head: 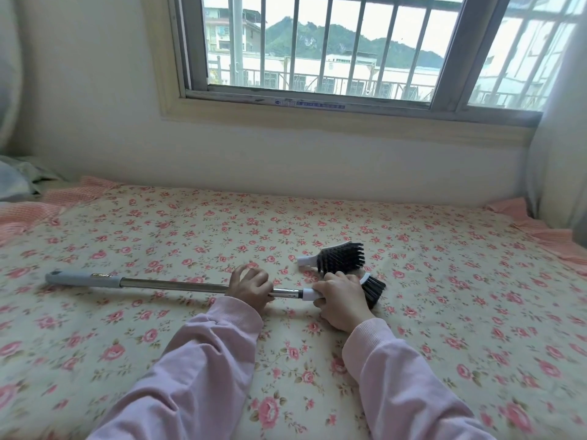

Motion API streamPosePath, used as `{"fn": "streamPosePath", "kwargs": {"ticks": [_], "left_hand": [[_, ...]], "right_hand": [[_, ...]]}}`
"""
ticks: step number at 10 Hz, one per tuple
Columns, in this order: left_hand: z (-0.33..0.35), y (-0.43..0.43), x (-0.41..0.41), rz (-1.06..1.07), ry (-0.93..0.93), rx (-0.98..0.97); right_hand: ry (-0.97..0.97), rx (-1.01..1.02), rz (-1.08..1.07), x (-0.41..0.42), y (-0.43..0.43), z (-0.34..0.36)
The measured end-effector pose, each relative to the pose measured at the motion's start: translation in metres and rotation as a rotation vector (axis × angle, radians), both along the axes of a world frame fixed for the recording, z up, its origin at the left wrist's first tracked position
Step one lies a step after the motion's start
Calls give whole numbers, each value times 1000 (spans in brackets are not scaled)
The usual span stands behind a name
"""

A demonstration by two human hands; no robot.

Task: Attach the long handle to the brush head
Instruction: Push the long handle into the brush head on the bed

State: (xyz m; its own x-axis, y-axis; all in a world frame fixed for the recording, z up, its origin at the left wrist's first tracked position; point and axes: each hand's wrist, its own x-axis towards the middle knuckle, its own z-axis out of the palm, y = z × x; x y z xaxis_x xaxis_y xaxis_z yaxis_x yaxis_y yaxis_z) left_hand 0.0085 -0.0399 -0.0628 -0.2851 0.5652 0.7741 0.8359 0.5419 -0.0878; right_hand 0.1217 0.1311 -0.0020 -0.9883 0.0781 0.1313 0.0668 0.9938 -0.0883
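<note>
1. The handle lies on the flowered bed sheet. Its long axis runs left to right, tilted slightly toward the person at the right end. Its grey grip is at the far left and its bare metal end points right.
2. The left hand is curled round the metal tube near its right end.
3. The right hand grips the white neck of a brush head. The black bristles stick out to the right past the fingers.
4. The tube's end meets the white collar of that brush head; whether it is fully seated cannot be told.
5. Count: one handle, two brush heads, two hands.
6. The second brush head lies loose on the sheet just beyond the right hand, neck to the left and bristles to the right.
7. A barred window is in the wall behind the bed.
</note>
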Motion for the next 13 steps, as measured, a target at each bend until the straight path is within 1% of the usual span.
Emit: {"fn": "streamPosePath", "kwargs": {"ticks": [1,2,4,5,6,7,8,9,10,11,12,13], "left_hand": [[2,-2,-2,39,-32,-65],[1,-5,-6,16,-42,-87],[7,-9,3,32,-213,-162],[10,-4,9,39,-204,-96],[14,-3,8,62,-132,-135],[15,-8,8,103,-138,-175],[12,-14,-1,47,-104,-173],[13,-17,-5,85,-160,-193],[11,-15,2,78,-95,-141],[11,-9,9,89,-216,-169],[13,-3,16,92,-205,-95],[17,0,17,83,-81,-72]], "right_hand": [[4,17,-14,1,-1,0],[4,33,-25,1,-1,-1],[7,38,-29,2,-1,-1],[8,39,-26,2,-1,-1],[8,37,-25,3,-1,0],[11,32,-22,3,-1,0],[13,28,-22,3,-3,-1],[17,29,-25,4,-4,0],[13,19,-27,5,-4,1],[14,18,-31,5,-4,1],[20,11,-27,5,-4,0],[23,2,-25,4,-4,0]]}}
